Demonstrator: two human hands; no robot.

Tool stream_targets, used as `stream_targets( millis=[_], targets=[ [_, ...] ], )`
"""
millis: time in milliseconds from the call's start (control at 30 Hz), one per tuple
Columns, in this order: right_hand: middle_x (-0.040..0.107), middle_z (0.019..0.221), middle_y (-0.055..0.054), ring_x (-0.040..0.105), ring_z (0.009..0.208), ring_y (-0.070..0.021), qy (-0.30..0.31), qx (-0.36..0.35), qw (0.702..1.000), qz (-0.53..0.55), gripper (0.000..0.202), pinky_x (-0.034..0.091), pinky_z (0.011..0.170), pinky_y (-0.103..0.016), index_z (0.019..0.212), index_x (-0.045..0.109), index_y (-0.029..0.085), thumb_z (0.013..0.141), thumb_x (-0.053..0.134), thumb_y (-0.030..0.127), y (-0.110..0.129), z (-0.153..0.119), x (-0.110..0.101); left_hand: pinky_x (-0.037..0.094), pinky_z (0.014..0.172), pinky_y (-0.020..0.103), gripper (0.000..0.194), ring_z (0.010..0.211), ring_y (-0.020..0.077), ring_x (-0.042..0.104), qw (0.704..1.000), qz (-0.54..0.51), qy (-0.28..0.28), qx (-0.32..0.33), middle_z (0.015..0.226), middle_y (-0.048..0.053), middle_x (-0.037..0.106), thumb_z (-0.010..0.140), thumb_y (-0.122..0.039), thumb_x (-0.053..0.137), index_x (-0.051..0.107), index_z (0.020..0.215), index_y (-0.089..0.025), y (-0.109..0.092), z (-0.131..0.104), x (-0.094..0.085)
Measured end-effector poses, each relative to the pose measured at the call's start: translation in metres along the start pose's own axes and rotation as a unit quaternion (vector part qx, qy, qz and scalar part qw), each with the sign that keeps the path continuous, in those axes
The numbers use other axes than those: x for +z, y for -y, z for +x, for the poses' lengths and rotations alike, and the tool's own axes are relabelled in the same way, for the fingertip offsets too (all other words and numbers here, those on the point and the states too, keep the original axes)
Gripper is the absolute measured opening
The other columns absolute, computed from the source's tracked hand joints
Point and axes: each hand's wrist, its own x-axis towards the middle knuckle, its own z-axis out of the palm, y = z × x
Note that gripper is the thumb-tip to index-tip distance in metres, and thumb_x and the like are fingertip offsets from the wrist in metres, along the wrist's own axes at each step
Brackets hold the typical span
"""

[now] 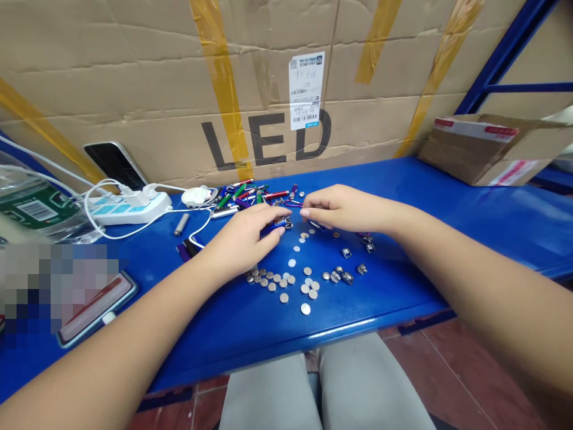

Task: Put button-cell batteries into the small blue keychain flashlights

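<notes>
pinched in your left hand (pixel 244 239) is a small blue keychain light (pixel 276 226), its end turned toward your right hand (pixel 340 208), whose fingertips close on something too small to tell. button cells (pixel 286 279) lie scattered just below on the blue shelf (pixel 447 239), within easy reach.

Behind the blue shelf (pixel 492 221) we see a large cardboard box (pixel 134 89) marked LED. A white power strip (pixel 129 209) lies at the left, a phone (pixel 115 164) leans behind it, and a smaller carton (pixel 487 149) rests at the right.
</notes>
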Motion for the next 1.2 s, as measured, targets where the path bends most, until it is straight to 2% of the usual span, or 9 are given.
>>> stream_targets(
  millis=[133, 400, 600, 967, 1200],
  targets=[
    [0.056, 0.064, 0.002, 0.049, 0.061, -0.0121, 0.030, 0.000, 1.000, -0.001, 0.033, 0.034, 0.062, -0.027, 0.075, 0.054, 0.019, 0.092, 0.042, 0.044, 0.001, 0.000, 0.002, 0.049, 0.092, 0.035, 0.031, 0.102, 0.0206, 0.063, 1.000, -0.010, 0.017, 0.001, 0.112, 0.006, 0.069, 0.090, -0.026, 0.050, 0.064, 0.116, -0.019, 0.000, 0.000, 0.000],
    [0.060, 0.070, 0.000, 0.052, 0.063, -0.0121, 0.028, -0.003, 1.000, -0.002, 0.031, 0.035, 0.059, -0.027, 0.076, 0.057, 0.019, 0.092, 0.044, 0.042, 0.000, -0.001, 0.000, 0.051, 0.087, 0.031, 0.028, 0.101, 0.0196, 0.064, 0.999, -0.019, 0.029, 0.004, 0.113, 0.004, 0.070, 0.089, -0.027, 0.052, 0.064, 0.114, -0.020, 0.001, 0.000, 0.001],
    [0.062, 0.068, 0.001, 0.055, 0.061, -0.0116, 0.059, -0.005, 0.998, 0.014, 0.028, 0.039, 0.060, -0.026, 0.081, 0.059, 0.019, 0.092, 0.044, 0.040, -0.001, -0.001, 0.001, 0.050, 0.087, 0.031, 0.028, 0.094, 0.0185, 0.064, 0.999, -0.023, 0.044, 0.005, 0.107, 0.004, 0.070, 0.090, -0.028, 0.052, 0.064, 0.113, -0.019, 0.000, -0.001, 0.001],
    [0.067, 0.077, -0.001, 0.058, 0.067, -0.0125, 0.093, -0.005, 0.995, -0.031, 0.026, 0.040, 0.061, -0.026, 0.091, 0.065, 0.019, 0.091, 0.043, 0.034, 0.004, -0.003, -0.001, 0.050, 0.089, 0.031, 0.026, 0.096, 0.0182, 0.064, 0.996, -0.021, 0.080, 0.021, 0.106, 0.002, 0.070, 0.091, -0.028, 0.052, 0.063, 0.112, -0.022, -0.010, -0.003, 0.001],
    [0.069, 0.086, -0.002, 0.059, 0.074, -0.0145, 0.104, -0.002, 0.993, -0.060, 0.030, 0.040, 0.064, -0.027, 0.097, 0.067, 0.020, 0.091, 0.042, 0.036, 0.008, -0.005, -0.004, 0.048, 0.090, 0.031, 0.026, 0.102, 0.0181, 0.062, 0.993, -0.017, 0.110, 0.042, 0.110, 0.003, 0.068, 0.092, -0.026, 0.050, 0.062, 0.114, -0.020, -0.016, -0.005, 0.001]
  ],
)
